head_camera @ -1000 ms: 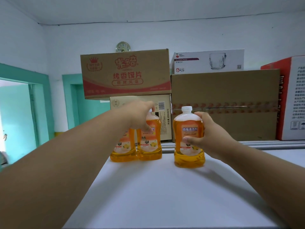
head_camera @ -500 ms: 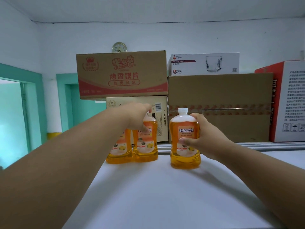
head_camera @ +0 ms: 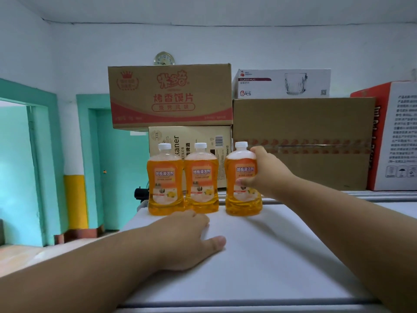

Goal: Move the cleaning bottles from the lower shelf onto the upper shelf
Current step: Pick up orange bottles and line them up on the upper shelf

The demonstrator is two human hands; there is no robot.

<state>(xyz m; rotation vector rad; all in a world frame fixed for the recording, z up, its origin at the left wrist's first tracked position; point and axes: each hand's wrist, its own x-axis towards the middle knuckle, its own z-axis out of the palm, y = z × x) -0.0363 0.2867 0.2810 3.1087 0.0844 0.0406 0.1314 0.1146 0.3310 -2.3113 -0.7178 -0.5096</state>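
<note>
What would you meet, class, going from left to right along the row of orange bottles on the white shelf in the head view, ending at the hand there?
Left bottle → middle bottle → right bottle → right hand, which grips that last bottle.

2 bare forearms, no sleeves

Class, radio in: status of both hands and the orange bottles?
Left hand flat on white shelf. Right hand holds right orange bottle. Nothing blocking.
</note>
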